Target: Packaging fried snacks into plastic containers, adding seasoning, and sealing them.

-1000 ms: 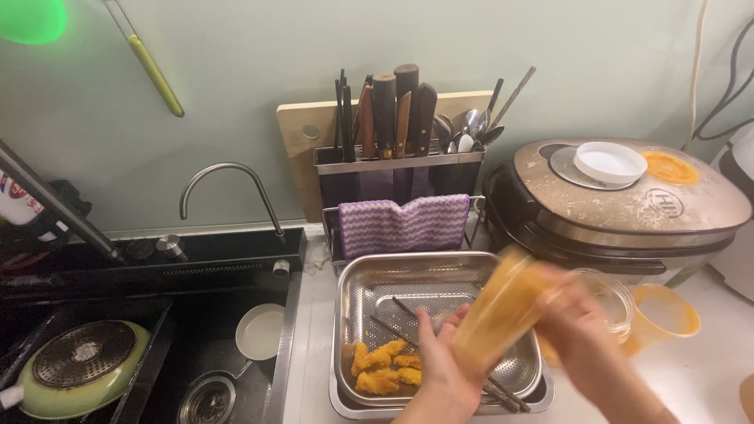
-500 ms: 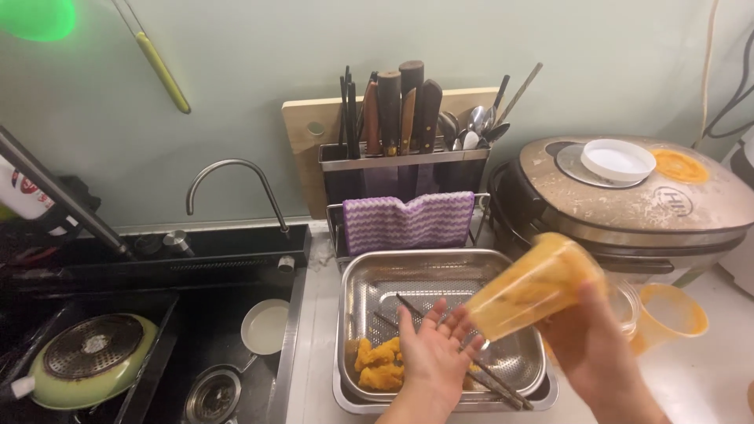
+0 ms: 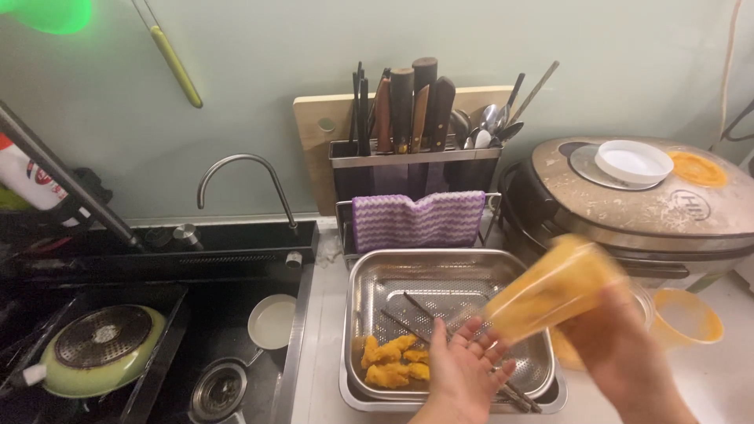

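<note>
My right hand [image 3: 620, 345] grips a clear plastic cup [image 3: 554, 286] coated in yellow-orange, tipped on its side with its mouth pointing down-left. My left hand [image 3: 463, 369] is held open, palm up, just under the cup's mouth, above a perforated steel tray [image 3: 440, 271]. Several yellow-orange food pieces [image 3: 393, 361] lie in the tray's near left corner. A pair of dark chopsticks [image 3: 412, 310] rests across the tray, partly hidden by my left hand. The cup is motion-blurred.
A purple striped cloth [image 3: 416, 220] hangs on a rack with knives [image 3: 412, 102] behind the tray. A large round cooker [image 3: 652, 196] stands at right, a yellow cup [image 3: 691, 318] beside it. At left: black sink [image 3: 236, 345], faucet [image 3: 239, 177], green pan [image 3: 98, 349].
The cup has swung from steeply upright over the tray to lying nearly sideways further right. My left hand has stayed under its mouth, palm up.
</note>
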